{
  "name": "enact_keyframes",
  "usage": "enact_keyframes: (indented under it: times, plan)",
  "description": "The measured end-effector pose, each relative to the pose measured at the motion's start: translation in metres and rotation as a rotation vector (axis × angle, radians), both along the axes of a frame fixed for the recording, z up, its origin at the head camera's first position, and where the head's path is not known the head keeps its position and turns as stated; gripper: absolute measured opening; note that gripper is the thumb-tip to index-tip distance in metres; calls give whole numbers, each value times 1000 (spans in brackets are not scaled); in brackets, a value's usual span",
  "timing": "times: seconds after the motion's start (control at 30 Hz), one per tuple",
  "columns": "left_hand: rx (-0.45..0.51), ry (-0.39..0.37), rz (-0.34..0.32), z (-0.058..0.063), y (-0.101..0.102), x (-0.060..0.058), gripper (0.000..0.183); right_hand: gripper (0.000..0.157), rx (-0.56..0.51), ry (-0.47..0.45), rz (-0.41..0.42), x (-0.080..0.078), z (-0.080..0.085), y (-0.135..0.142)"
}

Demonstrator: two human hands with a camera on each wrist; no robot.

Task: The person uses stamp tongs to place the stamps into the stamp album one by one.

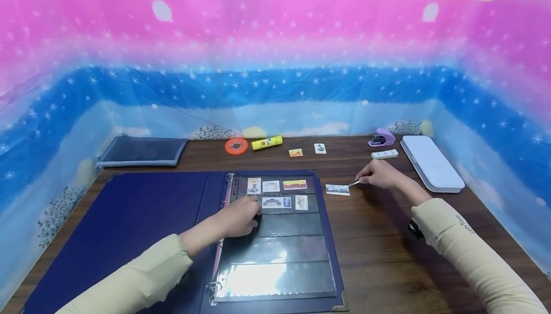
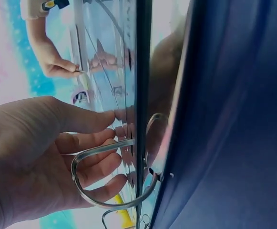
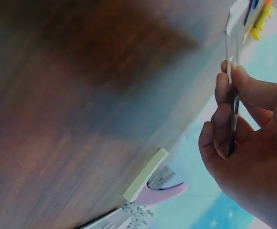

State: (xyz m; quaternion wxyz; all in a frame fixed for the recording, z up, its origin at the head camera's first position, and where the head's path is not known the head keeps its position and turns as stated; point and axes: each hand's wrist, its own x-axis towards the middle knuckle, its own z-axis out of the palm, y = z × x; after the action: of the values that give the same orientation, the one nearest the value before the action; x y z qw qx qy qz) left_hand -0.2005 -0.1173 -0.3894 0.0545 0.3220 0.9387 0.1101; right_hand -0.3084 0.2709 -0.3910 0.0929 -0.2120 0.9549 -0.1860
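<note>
I am watching remotely: the right hand [image 1: 380, 174] is pinching tweezers [image 1: 354, 183] between thumb and fingers. The loose stamp [image 1: 337, 190] is lying left of that grip, its right end meeting the tips (whether they are clamping it, I cannot tell). Farther left, the left hand [image 1: 238, 216] is resting on the pocket page [image 1: 292, 225], fingers loosely bent, holding nothing. Beyond the right grip, a purple stapler [image 1: 387, 137] is standing near a white case [image 1: 432, 162].
</note>
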Motion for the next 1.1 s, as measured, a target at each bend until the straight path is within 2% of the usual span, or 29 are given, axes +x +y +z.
enact_keyframes:
  times: [0.17,0.37,0.47,0.6,0.67,0.8,1.0,1.1]
  plan:
    - [-35,-24,-13,1,-1,0,23,18,-13,-72,1,-5,0,2]
    - [20,-71,-54,0,-4,2,7,18,-43,-106,-27,-9,-4,1]
    - [56,-108,-24,-2,-6,3,7,17,-58,-118,-34,-9,-3,0]
    - [72,-102,11,-3,-5,3,26,17,-73,-131,-55,-7,-2,-1]
    - [72,-91,6,-3,-5,3,28,18,-82,-136,-64,-6,-2,0]
    - [71,-82,3,-4,-4,4,25,18,-91,-142,-66,-6,-5,1]
    - [51,-133,32,-2,0,5,18,19,-127,-143,-84,-7,-10,3]
    - [24,-127,18,-1,1,5,14,18,-141,-128,-92,-8,-13,3]
